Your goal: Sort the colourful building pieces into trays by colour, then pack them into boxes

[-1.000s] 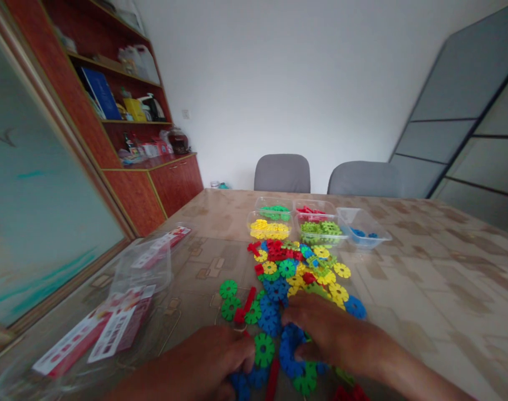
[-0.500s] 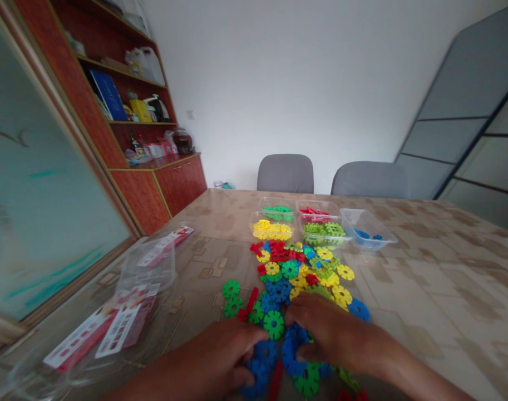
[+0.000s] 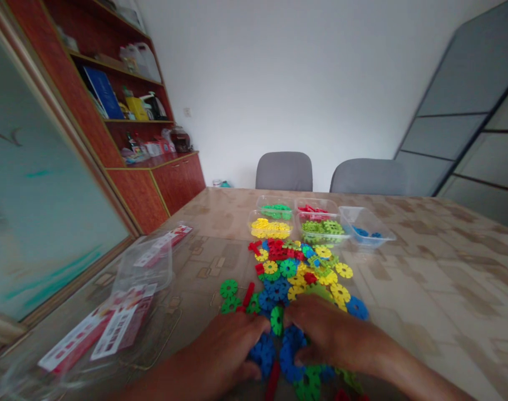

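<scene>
Notched plastic discs and bars in several colours lie heaped on the table before me. My left hand [image 3: 232, 345] has its fingers curled round a cluster of blue discs [image 3: 262, 355] at the near end of the heap. Opposite it, my right hand [image 3: 333, 331] closes its thumb and fingers on more blue discs [image 3: 290, 350]. A green disc [image 3: 277, 321] stands tilted between the fingertips of both hands; whether either hand grips it I cannot tell. Below the hands are a red bar [image 3: 272, 381] and another green disc [image 3: 307, 384].
Clear tubs hold sorted pieces behind the heap: yellow [image 3: 270, 228], light green [image 3: 322, 229], green [image 3: 276, 211], red [image 3: 314, 210] and blue [image 3: 366, 234]. Empty clear packaging [image 3: 143, 264] with printed cards lies at left. Two grey chairs [image 3: 284, 170] stand beyond the table.
My left hand has shifted slightly up and inward, bringing its blue discs along. The green disc between my hands has turned from nearly face-on to a narrow, tilted view.
</scene>
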A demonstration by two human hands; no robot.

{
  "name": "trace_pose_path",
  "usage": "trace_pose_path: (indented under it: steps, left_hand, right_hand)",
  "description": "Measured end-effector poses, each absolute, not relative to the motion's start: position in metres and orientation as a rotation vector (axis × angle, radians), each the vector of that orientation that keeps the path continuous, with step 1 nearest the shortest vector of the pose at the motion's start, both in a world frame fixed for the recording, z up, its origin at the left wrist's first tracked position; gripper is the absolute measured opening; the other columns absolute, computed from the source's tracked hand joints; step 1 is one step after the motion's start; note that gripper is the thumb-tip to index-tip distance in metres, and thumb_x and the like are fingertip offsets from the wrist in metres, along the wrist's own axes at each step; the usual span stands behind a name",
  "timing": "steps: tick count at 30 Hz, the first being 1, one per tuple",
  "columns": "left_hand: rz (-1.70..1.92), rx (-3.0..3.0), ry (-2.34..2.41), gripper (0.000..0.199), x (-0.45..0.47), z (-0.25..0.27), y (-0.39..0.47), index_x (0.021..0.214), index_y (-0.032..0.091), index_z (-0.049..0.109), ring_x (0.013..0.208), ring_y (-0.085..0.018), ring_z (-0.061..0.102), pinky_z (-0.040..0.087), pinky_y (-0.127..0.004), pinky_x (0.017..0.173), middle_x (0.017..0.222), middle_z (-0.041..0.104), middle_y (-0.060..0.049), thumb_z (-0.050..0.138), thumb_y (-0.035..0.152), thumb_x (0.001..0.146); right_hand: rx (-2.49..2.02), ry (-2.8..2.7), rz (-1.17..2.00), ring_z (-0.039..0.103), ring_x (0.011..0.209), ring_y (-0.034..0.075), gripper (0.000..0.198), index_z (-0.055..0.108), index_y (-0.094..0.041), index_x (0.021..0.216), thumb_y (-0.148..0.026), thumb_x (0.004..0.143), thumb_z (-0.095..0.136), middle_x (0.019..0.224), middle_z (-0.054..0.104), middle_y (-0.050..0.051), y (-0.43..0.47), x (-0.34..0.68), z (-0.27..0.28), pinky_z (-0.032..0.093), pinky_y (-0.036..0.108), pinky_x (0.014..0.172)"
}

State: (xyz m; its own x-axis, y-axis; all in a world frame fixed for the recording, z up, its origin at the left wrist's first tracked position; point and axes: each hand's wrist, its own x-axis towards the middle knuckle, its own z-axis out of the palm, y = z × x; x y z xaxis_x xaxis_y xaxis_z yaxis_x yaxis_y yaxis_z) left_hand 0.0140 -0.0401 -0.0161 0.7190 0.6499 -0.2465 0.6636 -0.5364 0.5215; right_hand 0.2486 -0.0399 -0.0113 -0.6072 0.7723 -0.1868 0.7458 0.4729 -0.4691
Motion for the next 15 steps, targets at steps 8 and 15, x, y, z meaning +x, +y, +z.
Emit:
trace_pose_path:
  steps: [8, 15]
  left_hand:
    - [-0.022, 2.307, 1.048, 0.027, 0.016, -0.009, -0.041, 0.094, 0.022, 0.052, 0.093, -0.02, 0.054, 0.035, -0.026, 0.074, 0.102, 0.06, 0.001, 0.072, 0.023, 0.075]
    - [0.118, 2.295, 1.061, 0.014, 0.009, -0.018, -0.034, 0.09, 0.022, 0.053, 0.091, -0.018, 0.054, 0.036, -0.025, 0.075, 0.098, 0.062, 0.0, 0.058, 0.015, 0.079]
  right_hand:
    - [-1.341, -2.695, 0.793, 0.056, 0.091, 0.025, 0.036, 0.063, -0.019, 0.097, -0.026, 0.066, 0.081, 0.097, 0.061, 0.006, -0.044, 0.248, -0.002, 0.044, 0.034, 0.075]
    - [-1.213, -2.351, 0.903, 0.054, 0.067, 0.013, 0.015, 0.064, -0.02, 0.089, -0.014, 0.076, 0.068, 0.073, 0.059, -0.003, -0.026, 0.245, -0.005, 0.037, 0.022, 0.057]
